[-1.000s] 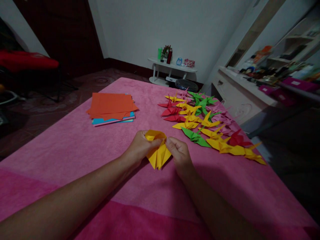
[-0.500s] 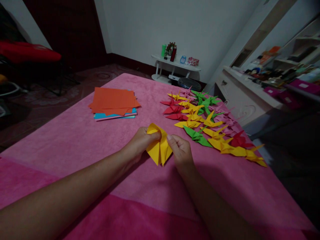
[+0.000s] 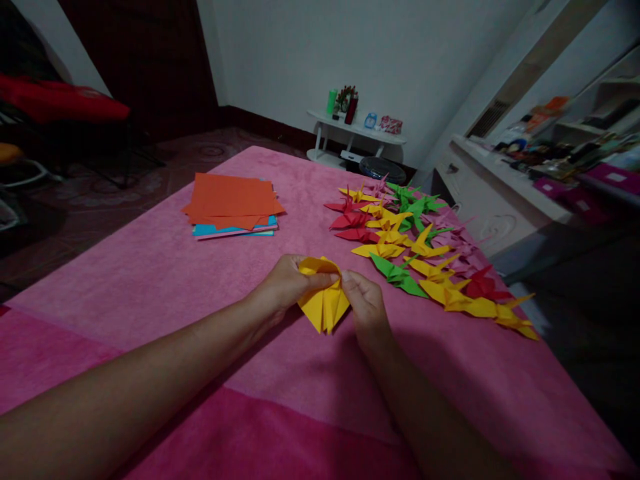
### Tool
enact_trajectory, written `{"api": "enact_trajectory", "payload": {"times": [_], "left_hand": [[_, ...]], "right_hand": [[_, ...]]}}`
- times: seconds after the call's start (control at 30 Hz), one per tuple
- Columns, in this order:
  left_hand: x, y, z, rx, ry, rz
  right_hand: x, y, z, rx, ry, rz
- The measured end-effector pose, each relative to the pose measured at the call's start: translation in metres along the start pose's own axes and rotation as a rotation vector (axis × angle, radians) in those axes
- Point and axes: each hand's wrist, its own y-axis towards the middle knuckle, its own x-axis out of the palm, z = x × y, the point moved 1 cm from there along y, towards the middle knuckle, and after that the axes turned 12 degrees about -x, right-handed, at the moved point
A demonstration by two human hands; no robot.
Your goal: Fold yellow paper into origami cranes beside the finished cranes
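Note:
Both of my hands grip a partly folded yellow origami piece (image 3: 324,304) just above the pink cloth (image 3: 150,280). My left hand (image 3: 285,287) pinches its upper flap from the left, fingers closed over the paper. My right hand (image 3: 367,308) pinches its right edge, fingers curled. The pointed lower end of the yellow piece hangs between the two hands. To the right lie several finished paper cranes (image 3: 425,257) in yellow, red, green and pink.
A stack of square paper sheets (image 3: 233,207), orange on top with blue and pink beneath, lies at the back left of the cloth. Beyond stand a small white shelf table (image 3: 357,133) with bottles, a cluttered white dresser (image 3: 500,180) at the right, and a dark chair (image 3: 65,113) at the left.
The yellow piece's upper flap has been pressed down flatter between my hands. My view has shifted slightly; both hands keep their grip at the same spot.

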Motion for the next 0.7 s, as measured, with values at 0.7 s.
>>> {"api": "enact_trajectory", "payload": {"times": [0.7], "left_hand": [[0.0016, -0.0013, -0.0005, 0.061, -0.008, 0.016]], "right_hand": [[0.0001, -0.0007, -0.0068, -0.009, 0.099, -0.099]]}}
